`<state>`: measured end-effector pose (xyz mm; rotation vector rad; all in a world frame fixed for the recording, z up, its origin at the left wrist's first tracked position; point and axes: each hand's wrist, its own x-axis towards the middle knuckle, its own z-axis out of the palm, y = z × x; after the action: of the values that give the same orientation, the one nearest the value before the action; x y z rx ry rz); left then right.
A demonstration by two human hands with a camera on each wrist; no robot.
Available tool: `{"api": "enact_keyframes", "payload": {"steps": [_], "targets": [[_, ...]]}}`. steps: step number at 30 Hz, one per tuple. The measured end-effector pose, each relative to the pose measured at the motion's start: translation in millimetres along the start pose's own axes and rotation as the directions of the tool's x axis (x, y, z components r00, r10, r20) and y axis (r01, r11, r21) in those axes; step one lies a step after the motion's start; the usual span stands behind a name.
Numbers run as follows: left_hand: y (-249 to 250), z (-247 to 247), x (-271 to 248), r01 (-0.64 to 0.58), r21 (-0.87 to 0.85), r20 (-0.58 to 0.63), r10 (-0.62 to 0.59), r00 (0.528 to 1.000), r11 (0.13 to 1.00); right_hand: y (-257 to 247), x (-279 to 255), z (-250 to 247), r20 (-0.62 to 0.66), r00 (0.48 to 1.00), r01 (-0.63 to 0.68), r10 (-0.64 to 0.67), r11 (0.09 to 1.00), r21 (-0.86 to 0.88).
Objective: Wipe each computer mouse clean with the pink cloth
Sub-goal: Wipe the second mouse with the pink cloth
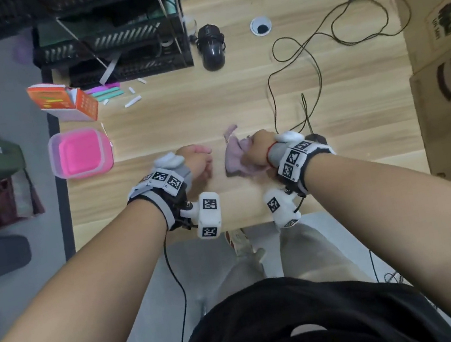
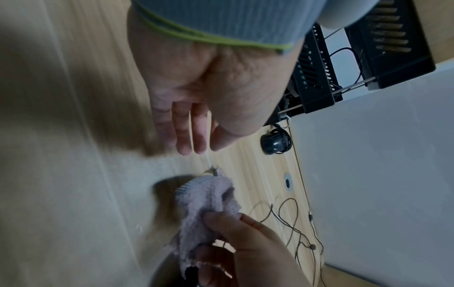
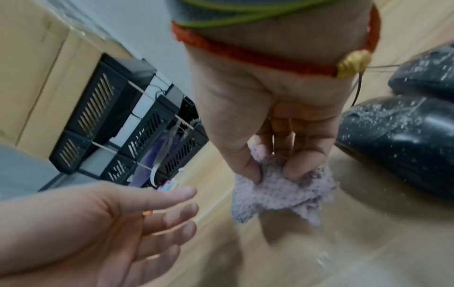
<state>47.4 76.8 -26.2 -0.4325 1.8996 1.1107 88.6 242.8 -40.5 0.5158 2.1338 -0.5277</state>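
The pink cloth (image 1: 233, 156) (image 2: 206, 200) (image 3: 282, 192) is bunched just above the wooden desk (image 1: 179, 118) near its front edge. My right hand (image 1: 253, 149) (image 3: 270, 171) pinches it between thumb and fingers. My left hand (image 1: 204, 161) (image 3: 172, 211) hovers a short way to the cloth's left, fingers relaxed and empty. Two dark mice (image 3: 395, 141) (image 3: 427, 73), speckled with white bits, lie just right of my right hand; the head view shows only a sliver of one (image 1: 315, 137) behind the wrist. A third black mouse (image 1: 210, 48) (image 2: 274, 144) sits at the desk's back.
A pink lidded box (image 1: 81, 151) and an orange carton (image 1: 69, 103) with loose chalk pieces lie at the left. Black stacked trays (image 1: 113, 40) fill the back left corner. Loose cables (image 1: 316, 45) trail over the right side, beside cardboard boxes (image 1: 442, 45).
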Motion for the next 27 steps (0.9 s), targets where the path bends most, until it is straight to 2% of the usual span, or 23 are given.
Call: {"api": "enact_keyframes", "payload": {"steps": [2, 4, 6, 7, 10, 15, 18, 20, 23, 27], "targets": [[7, 3, -12, 0.017, -0.080, 0.070, -0.011, 0.997, 0.997, 10, -19, -12, -0.079, 0.997, 0.001, 0.019, 0.969, 0.247], [15, 9, -17, -0.027, -0.088, 0.036, 0.031, 0.999, 0.996, 16, -37, -31, -0.159, 0.987, 0.062, 0.020, 0.865, 0.497], [22, 24, -26, -0.069, -0.049, 0.007, 0.069, 0.998, 0.996, 29, -51, -44, -0.221, 0.974, 0.102, 0.051, 0.770, 0.630], [26, 35, -30, -0.084, -0.032, 0.014, 0.084, 0.996, 0.996, 40, -53, -48, -0.255, 0.964, 0.108, 0.082, 0.753, 0.649], [39, 63, -33, -0.052, -0.037, 0.034, 0.053, 0.998, 0.998, 71, -58, -59, -0.325, 0.932, 0.092, 0.162, 0.761, 0.642], [48, 109, -21, -0.031, 0.072, 0.025, 0.029, 0.999, 0.997, 107, -64, -65, -0.300, 0.931, 0.021, 0.208, 0.790, 0.613], [42, 140, -14, 0.061, 0.198, -0.031, -0.056, 0.998, 0.978, 130, -56, -60, -0.233, 0.955, -0.014, 0.184, 0.811, 0.585], [37, 150, -13, 0.056, 0.242, -0.001, -0.058, 0.998, 0.969, 133, -50, -52, -0.199, 0.967, -0.019, 0.157, 0.827, 0.561], [28, 166, -2, 0.061, 0.200, 0.081, -0.078, 0.994, 0.978, 136, -35, -45, -0.147, 0.983, -0.019, 0.111, 0.855, 0.518], [26, 171, 4, 0.095, 0.128, 0.029, -0.100, 0.995, 0.987, 130, -31, -43, -0.078, 0.997, 0.016, 0.018, 0.910, 0.415]]}}
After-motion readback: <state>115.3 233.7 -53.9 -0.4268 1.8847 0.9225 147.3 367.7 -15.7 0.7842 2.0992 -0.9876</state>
